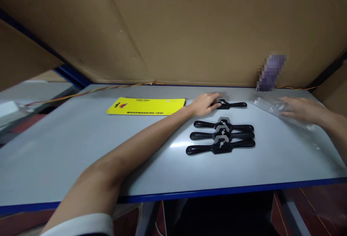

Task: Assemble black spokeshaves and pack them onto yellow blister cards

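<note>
My left hand (206,104) is closed on the left handle of a black spokeshave (223,104) at the back of the table. In front of it lie three more black spokeshaves (222,147) in a column, with grey blades and handles pointing left and right. My right hand (302,109), at the right, has its fingers on clear plastic packaging (271,106), which is see-through and slightly blurred. Left of my left hand, yellow cards (146,106) printed "WOODWORKING TOOL" lie flat, partly behind my left forearm.
The grey table (151,178) has a blue front edge. A brown board wall (176,29) rises behind it. A pixelated purple object (271,72) stands at the back right. Red and yellow wires (108,88) run along the back edge.
</note>
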Tool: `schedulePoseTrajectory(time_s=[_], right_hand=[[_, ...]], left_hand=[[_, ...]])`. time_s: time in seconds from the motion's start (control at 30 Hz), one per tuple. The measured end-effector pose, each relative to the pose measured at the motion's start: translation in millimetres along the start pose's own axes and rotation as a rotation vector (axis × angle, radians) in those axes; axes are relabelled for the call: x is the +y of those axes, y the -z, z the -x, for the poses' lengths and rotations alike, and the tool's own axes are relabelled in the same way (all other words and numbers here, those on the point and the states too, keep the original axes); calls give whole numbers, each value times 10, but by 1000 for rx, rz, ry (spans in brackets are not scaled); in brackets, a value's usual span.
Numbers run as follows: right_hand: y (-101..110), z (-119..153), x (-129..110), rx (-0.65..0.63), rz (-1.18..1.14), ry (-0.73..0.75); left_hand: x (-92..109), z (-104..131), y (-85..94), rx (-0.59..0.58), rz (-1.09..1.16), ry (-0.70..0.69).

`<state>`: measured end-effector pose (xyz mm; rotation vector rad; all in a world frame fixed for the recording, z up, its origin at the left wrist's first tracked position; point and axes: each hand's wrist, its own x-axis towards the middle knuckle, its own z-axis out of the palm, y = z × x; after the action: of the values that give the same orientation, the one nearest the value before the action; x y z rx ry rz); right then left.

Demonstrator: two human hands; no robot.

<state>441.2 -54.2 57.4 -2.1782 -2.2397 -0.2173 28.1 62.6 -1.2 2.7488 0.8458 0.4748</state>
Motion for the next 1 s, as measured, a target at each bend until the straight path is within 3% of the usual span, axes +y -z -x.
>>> schedulePoseTrajectory(time_s=[0.1,0.2,0.27,0.33,0.47,0.53,0.57,0.63,0.73,0.8,0.87,1.0], right_hand=[[46,-7,-125,-122,32,48],[200,-60,-314,-34,7,55],[298,-103,-498,60,-63,40],[356,-154,-755,120,-161,57],[325,-295,-1388,103,-325,208],[267,-377,-1662,99,-357,272],[237,-417,-1766,66,-352,296],[186,-489,-1893,-54,-329,348],[137,-560,-1897,-229,-339,467],[113,-576,-1828,-277,-319,501],[88,-572,-1751,-269,-267,488],[30,-552,-1648,-156,-236,482]], left_hand=[[11,4,2,-4,-7,26],[42,22,-13,0,-27,56],[56,32,-29,64,-19,50],[47,31,-32,247,28,58],[-64,3,116,773,203,223],[-142,12,284,880,257,252],[-177,30,381,861,264,232],[-226,86,561,657,243,152],[-243,166,700,95,164,64],[-218,182,672,-167,73,13],[-165,171,577,-248,-34,-51],[-13,130,405,-234,-197,-73]])
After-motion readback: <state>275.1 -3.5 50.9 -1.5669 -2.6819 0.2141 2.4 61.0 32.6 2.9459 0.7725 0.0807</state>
